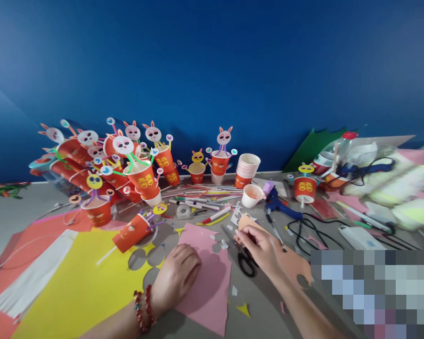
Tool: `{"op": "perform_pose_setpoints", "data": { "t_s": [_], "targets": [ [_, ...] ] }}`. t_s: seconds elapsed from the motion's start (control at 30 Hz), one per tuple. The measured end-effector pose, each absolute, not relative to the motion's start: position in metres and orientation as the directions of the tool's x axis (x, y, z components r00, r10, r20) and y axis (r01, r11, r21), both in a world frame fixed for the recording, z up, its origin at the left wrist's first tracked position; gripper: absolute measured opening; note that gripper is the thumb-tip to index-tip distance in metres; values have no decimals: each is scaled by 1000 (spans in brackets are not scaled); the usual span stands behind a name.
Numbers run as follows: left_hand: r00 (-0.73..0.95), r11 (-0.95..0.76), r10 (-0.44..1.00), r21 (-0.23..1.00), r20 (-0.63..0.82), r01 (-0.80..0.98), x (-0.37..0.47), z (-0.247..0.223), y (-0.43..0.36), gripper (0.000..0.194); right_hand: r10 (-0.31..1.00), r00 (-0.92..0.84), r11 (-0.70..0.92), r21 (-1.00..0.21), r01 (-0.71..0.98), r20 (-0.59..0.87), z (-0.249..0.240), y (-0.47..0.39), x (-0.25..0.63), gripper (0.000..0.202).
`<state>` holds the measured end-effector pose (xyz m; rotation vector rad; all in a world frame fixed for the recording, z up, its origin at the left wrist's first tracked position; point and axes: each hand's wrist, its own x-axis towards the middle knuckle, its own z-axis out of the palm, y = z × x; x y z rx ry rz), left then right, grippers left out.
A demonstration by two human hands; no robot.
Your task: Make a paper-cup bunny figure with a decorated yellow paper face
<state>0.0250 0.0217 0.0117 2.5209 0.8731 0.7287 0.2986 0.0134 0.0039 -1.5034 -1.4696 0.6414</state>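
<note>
My left hand (178, 273) rests on a sheet of pink paper (212, 296), its fingers curled and drawn together. Whatever lies under those fingers is hidden. My right hand (257, 242) has thumb and forefinger pinched above a peach paper sheet (293, 263) with cut-out holes; I cannot make out anything between the fingertips. Black-handled scissors (246, 264) lie just under and left of that hand, partly covered. A red paper cup (130, 233) with a yellow cat face lies on its side left of my hands, on a yellow sheet (74, 287) with round holes.
Red cups (141, 181) with paper animal faces crowd the back left. Behind my hands stand stacked cups (247, 169) and a white cup (252, 195) of scraps. Pens, tape (183, 212) and a blue glue gun (281, 206) with black cable lie across the table. Bags fill the right.
</note>
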Motion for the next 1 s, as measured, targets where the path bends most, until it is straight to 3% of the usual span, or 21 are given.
{"op": "perform_pose_setpoints", "data": {
  "t_s": [0.7, 0.83, 1.0],
  "targets": [
    [604, -713, 682, 559, 412, 423, 21, 6, 22, 16, 962, 163, 123, -883, 454, 218, 4, 13, 299, 43],
    [595, -732, 666, 544, 449, 410, 21, 8, 22, 22, 962, 160, 129, -881, 455, 223, 6, 13, 298, 42],
    [575, -739, 666, 527, 474, 420, 22, 11, 21, 14, 962, 148, 142, -881, 452, 230, 6, 14, 298, 42]
  ]
}}
